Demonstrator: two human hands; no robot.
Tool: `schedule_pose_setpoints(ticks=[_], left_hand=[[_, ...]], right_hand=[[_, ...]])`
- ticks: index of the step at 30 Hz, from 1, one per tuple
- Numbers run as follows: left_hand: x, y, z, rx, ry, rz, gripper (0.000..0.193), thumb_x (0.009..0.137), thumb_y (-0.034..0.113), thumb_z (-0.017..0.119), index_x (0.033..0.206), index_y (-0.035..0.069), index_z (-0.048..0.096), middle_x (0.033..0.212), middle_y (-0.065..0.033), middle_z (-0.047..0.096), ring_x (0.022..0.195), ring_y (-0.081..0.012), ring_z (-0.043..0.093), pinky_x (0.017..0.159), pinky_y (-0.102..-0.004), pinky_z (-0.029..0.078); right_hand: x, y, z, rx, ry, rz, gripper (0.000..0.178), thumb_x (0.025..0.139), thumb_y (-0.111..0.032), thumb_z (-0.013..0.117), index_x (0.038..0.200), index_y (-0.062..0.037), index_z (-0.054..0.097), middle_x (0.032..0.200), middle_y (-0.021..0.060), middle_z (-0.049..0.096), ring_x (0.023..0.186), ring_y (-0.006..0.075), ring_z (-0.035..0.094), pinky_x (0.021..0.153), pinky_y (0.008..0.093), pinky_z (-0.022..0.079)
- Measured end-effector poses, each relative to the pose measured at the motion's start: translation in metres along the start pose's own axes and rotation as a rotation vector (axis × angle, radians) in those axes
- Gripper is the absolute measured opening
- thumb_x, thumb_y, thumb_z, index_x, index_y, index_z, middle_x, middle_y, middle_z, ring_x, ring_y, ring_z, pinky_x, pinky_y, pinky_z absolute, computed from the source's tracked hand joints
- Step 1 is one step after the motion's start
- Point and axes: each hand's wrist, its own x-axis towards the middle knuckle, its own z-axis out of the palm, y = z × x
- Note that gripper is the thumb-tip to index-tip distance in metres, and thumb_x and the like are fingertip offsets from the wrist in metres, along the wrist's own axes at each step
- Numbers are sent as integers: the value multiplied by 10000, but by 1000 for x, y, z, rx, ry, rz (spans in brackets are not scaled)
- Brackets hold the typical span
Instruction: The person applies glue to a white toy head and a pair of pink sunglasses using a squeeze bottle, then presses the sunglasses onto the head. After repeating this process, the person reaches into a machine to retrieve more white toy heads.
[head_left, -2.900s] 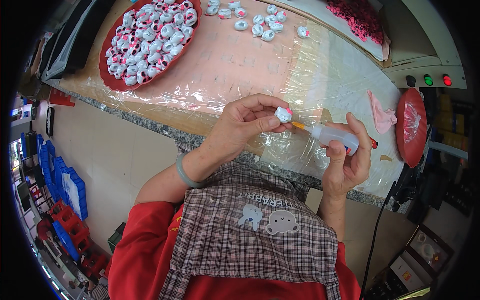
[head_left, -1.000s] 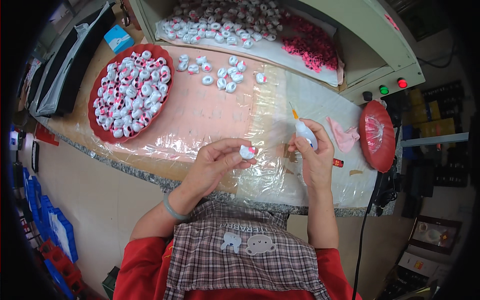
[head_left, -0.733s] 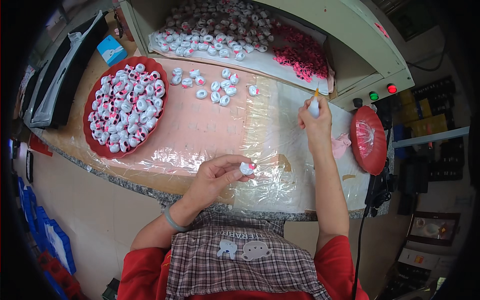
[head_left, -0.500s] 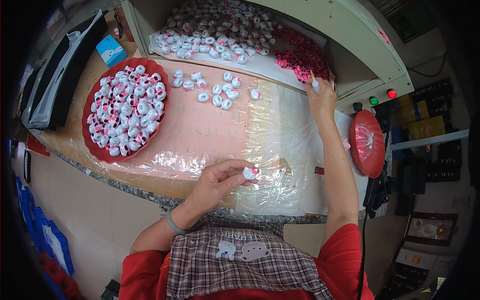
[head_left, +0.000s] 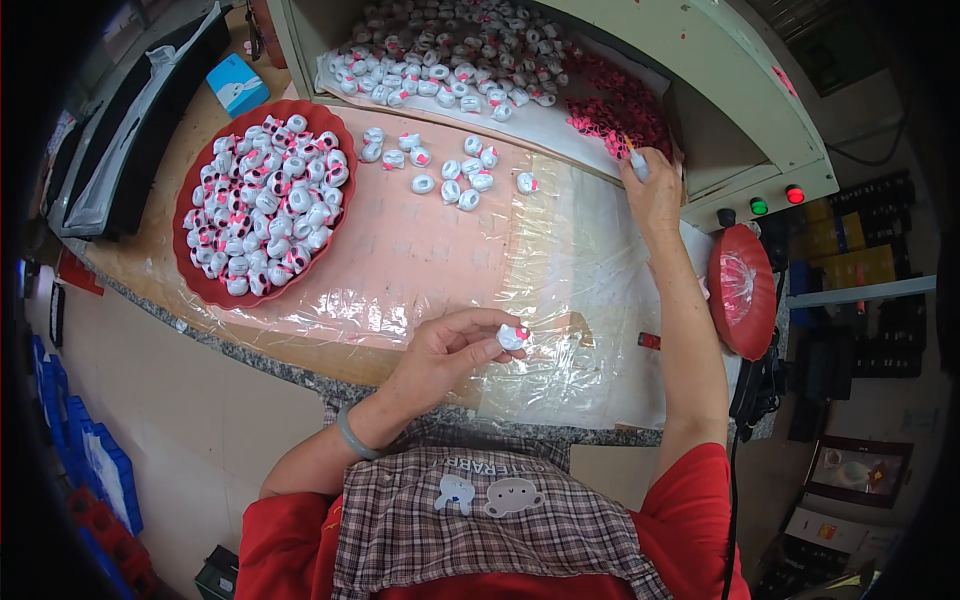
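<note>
Above the near part of the table, my left hand point(head_left: 445, 352) pinches a small white animal-head piece point(head_left: 513, 338) with a pink spot between thumb and fingers. At the far right, my right hand point(head_left: 655, 195) is closed round a small white squeeze bottle point(head_left: 639, 165) with a thin yellow tip. The tip is beside a heap of small pink pieces point(head_left: 622, 108) at the right end of a lit cabinet opening. Whether it touches one, I cannot tell. Several loose white pieces point(head_left: 451, 190) lie in a group on the pink mat point(head_left: 420, 260).
A red scalloped bowl point(head_left: 213, 292) full of white pieces stands at the left. Many more white pieces point(head_left: 450, 60) fill the cabinet point(head_left: 755, 130). At the right edge a red dish point(head_left: 728, 335) sits tilted near a black cord. Clear plastic film point(head_left: 550, 350) covers the table's middle.
The bowl, loose pieces and cabinet have shifted slightly right in the picture. Both hands keep their grips; the bottle tip stays by the pink heap.
</note>
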Motion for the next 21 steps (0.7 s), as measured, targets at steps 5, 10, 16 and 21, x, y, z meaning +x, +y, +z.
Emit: schedule_pose_setpoints(ticks=[5,10,16,21], left_hand=[[-1,0,-2,-25,11,25,266,920,47,570,1177,-20,577,1072,-115,643,966,-189,640,863,-298,514],[-2,-4,-2,-68,45,35,273,905,24,583,1172,-31,568,1036,-112,652,949,-167,641,853,-278,514],[-1,-6,3,31,79,50,287,893,15,605,1174,-27,569,1029,-96,657,950,-148,635,846,-264,515],[-4,-5,7,97,86,44,291,884,-2,611,1172,-26,578,1051,-90,651,963,-138,625,850,-255,511]], right_hand=[[-48,-47,-28,773,-221,361,61,831,-55,638,825,2,618,690,18,592,615,69,556,559,222,443],[-113,-97,-55,1002,-379,409,44,831,-15,641,853,15,617,739,26,608,648,74,562,581,209,453],[-151,-124,-71,1114,-519,456,104,823,8,680,905,10,616,788,30,622,666,72,566,594,207,469],[-160,-128,-68,1120,-520,522,165,800,21,703,918,-3,591,819,32,621,662,68,564,570,201,477]])
